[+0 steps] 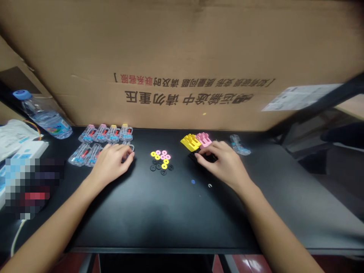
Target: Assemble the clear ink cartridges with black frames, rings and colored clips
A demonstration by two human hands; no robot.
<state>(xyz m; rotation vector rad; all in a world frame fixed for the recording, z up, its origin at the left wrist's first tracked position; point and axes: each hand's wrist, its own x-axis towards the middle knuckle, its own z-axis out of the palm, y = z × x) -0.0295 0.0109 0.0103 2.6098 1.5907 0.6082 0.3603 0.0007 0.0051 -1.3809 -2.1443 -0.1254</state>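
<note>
My left hand [112, 161] is curled over the right end of the front row of small clear plastic cases. Its thumb and forefinger close on a clear plastic case [131, 146], mostly hidden by the fingers. Behind it stands a second row of clear cases [102, 132] with red and blue parts inside and pink or yellow ends. My right hand [220, 159] has its thumb and fingertips closed on a black plastic piece [193, 156]. Yellow plastic pieces [191, 142] and pink plastic pieces [203, 138] lie just behind it. Between my hands are several small yellow, pink and black rings [164, 166].
Another clear case [239, 145] lies right of my right hand. A blue disc [193, 182] and a small white ring [209, 185] lie nearer me. A water bottle [48, 117] leans at the left. A cardboard wall [182, 45] closes off the back of the black table [159, 216].
</note>
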